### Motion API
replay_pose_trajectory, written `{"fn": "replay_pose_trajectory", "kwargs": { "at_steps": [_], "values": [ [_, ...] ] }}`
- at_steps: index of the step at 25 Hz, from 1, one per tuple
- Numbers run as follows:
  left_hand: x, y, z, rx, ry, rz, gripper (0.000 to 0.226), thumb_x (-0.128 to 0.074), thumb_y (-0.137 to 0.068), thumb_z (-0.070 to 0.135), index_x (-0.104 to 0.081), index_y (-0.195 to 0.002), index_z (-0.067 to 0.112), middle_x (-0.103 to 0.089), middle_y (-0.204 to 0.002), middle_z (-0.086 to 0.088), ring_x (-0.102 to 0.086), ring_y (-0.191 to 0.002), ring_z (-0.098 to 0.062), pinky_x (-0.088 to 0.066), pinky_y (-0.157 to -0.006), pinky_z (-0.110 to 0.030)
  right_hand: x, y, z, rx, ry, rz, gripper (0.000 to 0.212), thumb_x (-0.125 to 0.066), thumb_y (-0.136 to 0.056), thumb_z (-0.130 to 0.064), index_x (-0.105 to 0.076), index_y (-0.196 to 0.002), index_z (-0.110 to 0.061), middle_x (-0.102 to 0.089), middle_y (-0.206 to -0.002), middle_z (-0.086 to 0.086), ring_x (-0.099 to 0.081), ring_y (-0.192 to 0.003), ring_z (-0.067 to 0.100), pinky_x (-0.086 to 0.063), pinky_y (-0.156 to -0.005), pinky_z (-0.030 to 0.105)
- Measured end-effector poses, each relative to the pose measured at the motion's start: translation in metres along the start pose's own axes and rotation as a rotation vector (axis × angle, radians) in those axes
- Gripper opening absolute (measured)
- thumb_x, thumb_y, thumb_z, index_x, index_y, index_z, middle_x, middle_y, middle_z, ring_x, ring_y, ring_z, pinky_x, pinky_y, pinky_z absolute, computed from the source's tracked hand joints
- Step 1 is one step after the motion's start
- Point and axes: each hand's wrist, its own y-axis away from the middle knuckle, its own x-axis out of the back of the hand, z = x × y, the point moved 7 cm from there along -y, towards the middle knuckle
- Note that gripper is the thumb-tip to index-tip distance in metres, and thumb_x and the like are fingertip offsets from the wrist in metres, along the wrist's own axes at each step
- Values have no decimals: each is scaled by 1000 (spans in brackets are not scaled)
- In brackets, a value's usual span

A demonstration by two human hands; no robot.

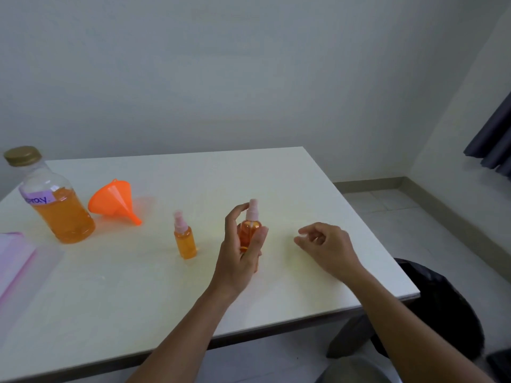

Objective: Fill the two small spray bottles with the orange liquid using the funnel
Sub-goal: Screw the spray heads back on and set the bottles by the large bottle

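Observation:
Two small spray bottles hold orange liquid and carry pale pink spray tops. One spray bottle [184, 239] stands upright on the white table [276, 183], left of centre. My left hand [240, 250] is wrapped around the other spray bottle [249, 230], forefinger near its nozzle. My right hand [326, 247] hovers just right of it, fingers loosely curled, holding nothing. The orange funnel [114, 200] lies on its side at the back left. Beside it stands the big clear bottle [52, 197] of orange liquid, gold cap on, purple label.
A clear plastic sleeve with a pink edge [19, 266] lies at the table's left edge. A dark bag [442, 305] sits on the floor past the table's right corner. A dark curtain [495, 139] hangs at far right.

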Motion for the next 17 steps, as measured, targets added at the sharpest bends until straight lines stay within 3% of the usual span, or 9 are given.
{"fn": "replay_pose_trajectory", "kwargs": {
  "at_steps": [5, 8, 10, 13, 17],
  "values": [
    [7, -7, 11, -54, -46, 28, 50, -49, -97, 49, -26, -142, 52, -54, -84, 12, -53, -57, -6, -49, -56, -23, -16, -1, 1, 51, 84, 90, 12, -74, -88, -37, -75, -98, -29, -60, -86, -14, -58, -78, 4, -39, -71, 14],
    [9, -13, 18, -40, -37, 11, 45, -40, -102, 43, -25, -143, 53, -55, -79, 22, -52, -58, -6, -53, -57, -29, -22, -3, -4, 36, 156, 123, 14, -67, -92, -40, -73, -101, -32, -57, -87, -16, -58, -83, 9, -47, -84, 29],
    [10, -17, 22, -62, -76, -15, 47, -41, -104, 36, -23, -144, 51, -54, -73, 16, -55, -56, -8, -57, -54, -32, -26, -1, -8, 65, 205, 133, 16, -64, -94, -40, -73, -104, -32, -58, -91, -13, -58, -87, 12, -48, -91, 35],
    [15, -20, 25, -81, -194, -1, 52, -46, -102, 34, -22, -146, 47, -62, -90, 2, -66, -60, -19, -58, -45, -35, -25, 1, -7, 81, 174, 148, 16, -64, -94, -39, -73, -104, -31, -59, -94, -12, -58, -88, 13, -48, -92, 37],
    [23, -22, 26, -55, -293, 44, 62, -55, -95, 25, -26, -143, 51, -61, -100, -7, -65, -61, -25, -58, -42, -35, -24, 2, -6, 86, 163, 151, 16, -65, -94, -39, -73, -104, -30, -58, -94, -12, -58, -88, 12, -49, -92, 37]
  ]
}}
